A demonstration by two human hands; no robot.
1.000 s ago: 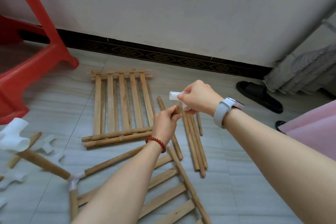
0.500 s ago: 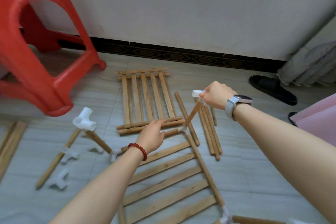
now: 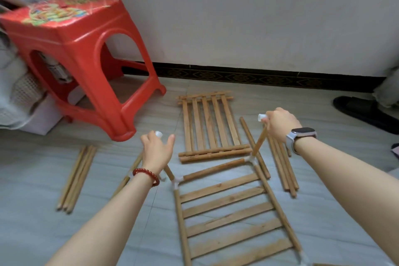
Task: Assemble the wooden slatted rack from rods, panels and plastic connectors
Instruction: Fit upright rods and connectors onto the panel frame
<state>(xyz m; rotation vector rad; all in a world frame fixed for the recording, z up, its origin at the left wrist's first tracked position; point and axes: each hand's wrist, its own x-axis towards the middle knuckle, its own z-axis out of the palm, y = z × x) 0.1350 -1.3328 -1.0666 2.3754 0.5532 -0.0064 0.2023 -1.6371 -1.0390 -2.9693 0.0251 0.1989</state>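
Wooden frame (image 3: pixel 228 218) flat on the floor, at 6 o'clock. Two posts up at its far corners. Right hand (image 3: pixel 280 124) curled round the white cap (image 3: pixel 262 117) on the right post (image 3: pixel 259 142), at 1 o'clock. Left hand (image 3: pixel 157 151) wide, fingers loose over the left cap (image 3: pixel 158 134), at 11 o'clock. Could pop a post out of its corner joint (image 3: pixel 250 160) if pushed crooked. Spare panel (image 3: pixel 210 123) at 12 o'clock.
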